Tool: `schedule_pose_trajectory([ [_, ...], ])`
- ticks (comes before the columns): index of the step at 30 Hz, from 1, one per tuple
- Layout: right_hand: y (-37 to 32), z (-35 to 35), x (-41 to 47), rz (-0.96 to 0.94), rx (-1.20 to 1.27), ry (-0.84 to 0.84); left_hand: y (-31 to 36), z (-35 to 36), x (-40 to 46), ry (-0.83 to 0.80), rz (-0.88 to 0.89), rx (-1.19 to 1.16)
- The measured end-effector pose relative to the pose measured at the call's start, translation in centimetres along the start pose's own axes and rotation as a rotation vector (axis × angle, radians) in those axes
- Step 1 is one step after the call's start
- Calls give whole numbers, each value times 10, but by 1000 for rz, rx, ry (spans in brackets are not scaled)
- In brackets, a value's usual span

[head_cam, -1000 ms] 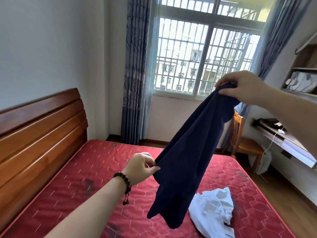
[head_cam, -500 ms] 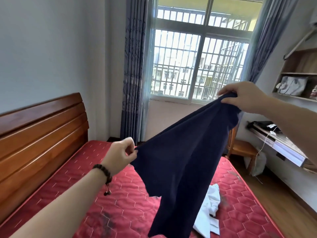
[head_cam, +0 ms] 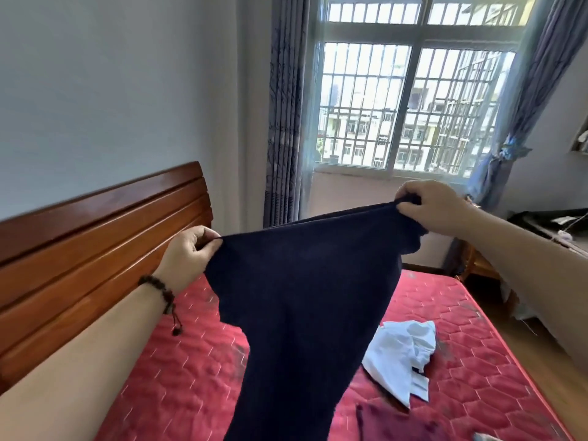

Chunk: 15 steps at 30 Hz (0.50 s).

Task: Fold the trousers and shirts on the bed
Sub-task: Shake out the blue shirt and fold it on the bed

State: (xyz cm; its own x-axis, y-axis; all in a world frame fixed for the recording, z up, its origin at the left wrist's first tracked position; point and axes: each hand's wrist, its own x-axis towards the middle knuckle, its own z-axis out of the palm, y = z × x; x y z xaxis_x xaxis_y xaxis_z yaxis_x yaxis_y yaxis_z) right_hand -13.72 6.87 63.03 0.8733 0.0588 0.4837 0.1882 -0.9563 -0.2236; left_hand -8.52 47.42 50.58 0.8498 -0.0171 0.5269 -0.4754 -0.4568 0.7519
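A dark navy garment [head_cam: 302, 307] hangs in the air above the red quilted bed [head_cam: 178, 370], its top edge stretched between both hands. My left hand [head_cam: 187, 253], with a bead bracelet on its wrist, pinches the left corner. My right hand [head_cam: 432, 208] grips the right corner, a little higher. The cloth narrows and drops out of view at the bottom. A crumpled white shirt [head_cam: 401, 354] lies on the bed to the right of it. A dark red garment [head_cam: 397, 424] lies at the bed's near edge, partly hidden.
A wooden headboard [head_cam: 95, 246] runs along the left. A barred window [head_cam: 407, 106] with blue-grey curtains [head_cam: 283, 122] faces me. At the right stand a wooden chair [head_cam: 477, 265] and a desk [head_cam: 553, 227], with wood floor [head_cam: 528, 354] beside the bed.
My left hand rose and moved left while the right hand came down, so the garment's top edge is now pulled wide and nearly level. The view tilted downward.
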Motion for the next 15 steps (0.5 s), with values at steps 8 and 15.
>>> schedule_pose_trajectory([
  [8,-23,21,-36,-26,117,-93,-29,-34,-40,-59,-117,-182],
  [15,-34,23,-52,-68,220,-443,-46,-65,-86,-340,-269,-372],
])
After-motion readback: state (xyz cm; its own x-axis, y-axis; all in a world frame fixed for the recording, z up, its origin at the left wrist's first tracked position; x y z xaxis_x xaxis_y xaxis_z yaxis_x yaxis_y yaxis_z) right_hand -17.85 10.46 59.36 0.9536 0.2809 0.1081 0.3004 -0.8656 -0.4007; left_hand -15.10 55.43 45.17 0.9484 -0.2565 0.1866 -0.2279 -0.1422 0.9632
